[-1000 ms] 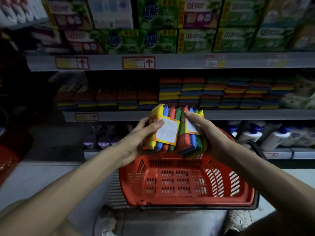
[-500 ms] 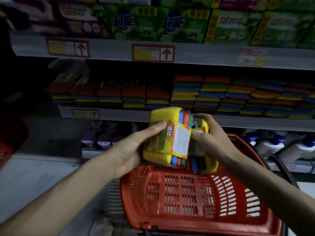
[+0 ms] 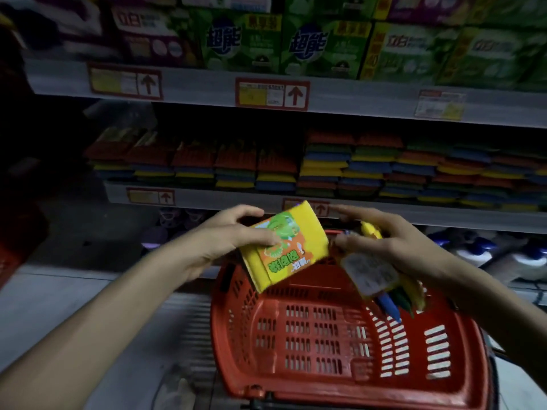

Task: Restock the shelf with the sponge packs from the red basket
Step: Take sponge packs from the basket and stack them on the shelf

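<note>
Grey sponge shelf (image 3: 222,199); left hand (image 3: 233,235) grips yellow pack (image 3: 284,250), right hand (image 3: 393,244) grips multicoloured pack (image 3: 373,273).

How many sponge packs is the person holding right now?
2. A yellow-faced pack in the left hand, over the red basket's left rim; a white-labelled pack in the right hand, over its right side. None shows inside the basket.

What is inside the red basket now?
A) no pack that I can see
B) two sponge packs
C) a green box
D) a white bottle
A: the red basket shows only its bare slotted floor; the left hand holds the yellow-faced pack and the right hand holds the white-labelled pack, both above it.
</note>
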`<state>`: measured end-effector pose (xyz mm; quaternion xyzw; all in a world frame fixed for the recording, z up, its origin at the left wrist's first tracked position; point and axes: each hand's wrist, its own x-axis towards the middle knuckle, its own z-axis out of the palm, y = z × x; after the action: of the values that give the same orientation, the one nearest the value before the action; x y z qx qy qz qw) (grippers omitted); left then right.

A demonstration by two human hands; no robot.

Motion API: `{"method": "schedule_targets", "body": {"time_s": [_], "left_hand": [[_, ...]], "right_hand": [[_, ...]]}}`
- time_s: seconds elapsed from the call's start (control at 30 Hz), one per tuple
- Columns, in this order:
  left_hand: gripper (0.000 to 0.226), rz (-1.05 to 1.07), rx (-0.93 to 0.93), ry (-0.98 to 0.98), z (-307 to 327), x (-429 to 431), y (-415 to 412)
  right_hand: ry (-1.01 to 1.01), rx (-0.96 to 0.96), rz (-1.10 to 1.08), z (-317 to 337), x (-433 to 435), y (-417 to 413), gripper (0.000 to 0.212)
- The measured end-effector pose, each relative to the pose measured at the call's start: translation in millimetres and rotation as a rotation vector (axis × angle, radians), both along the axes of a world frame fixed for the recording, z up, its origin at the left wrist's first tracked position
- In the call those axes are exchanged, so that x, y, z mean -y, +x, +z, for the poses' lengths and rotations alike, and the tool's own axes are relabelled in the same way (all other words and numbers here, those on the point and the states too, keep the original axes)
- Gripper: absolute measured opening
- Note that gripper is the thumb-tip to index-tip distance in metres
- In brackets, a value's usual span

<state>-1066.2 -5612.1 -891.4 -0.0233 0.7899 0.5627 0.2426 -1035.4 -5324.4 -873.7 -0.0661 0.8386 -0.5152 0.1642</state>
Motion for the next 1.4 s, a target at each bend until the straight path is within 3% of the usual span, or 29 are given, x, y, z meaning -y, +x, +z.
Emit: {"method": "schedule_targets", "body": {"time_s": [0.17, 0.33, 0.53, 0.6, 0.7, 0.87, 1.03, 1.13, 1.4], "left_hand": [[0.085, 0.002, -0.138, -0.079, 12, 6, -3], [0.104, 0.084, -0.247, -0.057, 6, -6, -7], [0.064, 0.204, -0.394, 0.083, 10, -24, 1], [0.061, 0.239, -0.393, 0.204, 10, -28, 2], [0.078, 0.2, -0.226, 0.419, 4, -34, 1], [0.121, -0.026, -0.289, 0.233, -10, -29, -1], [0.128, 0.255, -0.3, 0.243, -19, -25, -14], [0.106, 0.438, -0.249, 0.408, -23, -29, -19], [0.027, 0.502, -0.149, 0.552, -17, -37, -14]], "right_hand": [[0.007, 0.069, 0.15, 5, -6, 8, 0.075], [0.118, -0.054, 0.144, -2, 8, 14, 0.104], [0.073, -0.103, 0.094, -11, 18, 16, 0.104], [-0.002, -0.101, 0.066, -11, 22, 17, 0.099], [-0.119, -0.055, 0.029, -8, 25, 19, 0.089], [-0.178, -0.04, -0.016, -10, 22, 16, 0.078], [-0.196, -0.032, -0.07, -12, 23, 12, 0.08], [-0.207, -0.031, -0.054, -15, 30, 9, 0.079], [-0.37, -0.021, -0.069, -15, 56, -3, 0.063]]}}
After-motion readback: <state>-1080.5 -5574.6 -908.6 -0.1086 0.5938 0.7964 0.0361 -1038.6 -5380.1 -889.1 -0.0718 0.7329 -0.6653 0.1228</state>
